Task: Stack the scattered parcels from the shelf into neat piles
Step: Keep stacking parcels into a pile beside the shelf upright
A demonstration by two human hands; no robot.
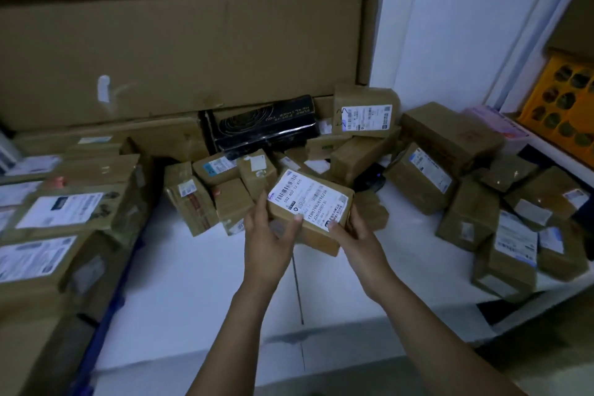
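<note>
- Forearms come up from the lower edge of the view and meet over the middle of the shelf (pixel 193 283), both bare, wrists angled slightly inward.
- Left hand (pixel 265 235) grips the left end of a brown parcel (pixel 310 202), thumb on its near top edge, fingers curled behind it.
- Right hand (pixel 356 235) grips the parcel's right end, thumb by the corner of the white label, fingers wrapped round the side.
- The parcel is held tilted, label upward, over the middle of the board, just in front of the loose parcels (pixel 221 193) heaped toward the back edge; whether its far end touches them cannot be told.
- Bare white board lies between the hands and the front edge, with a thin dark seam running toward the front.
- Stacked parcels (pixel 64 212) close off the left end; scattered parcels (pixel 466 202) fill the right end down to the front corner.
- A big carton (pixel 180 51) stands along the back edge, with a black box (pixel 263 125) tilted before it.
- The left stack is blurred and cut off; a dark object (pixel 369 182) behind the held parcel is too hidden to identify; a yellow crate (pixel 559 100) on the neighbouring shelving is cropped at the right.
</note>
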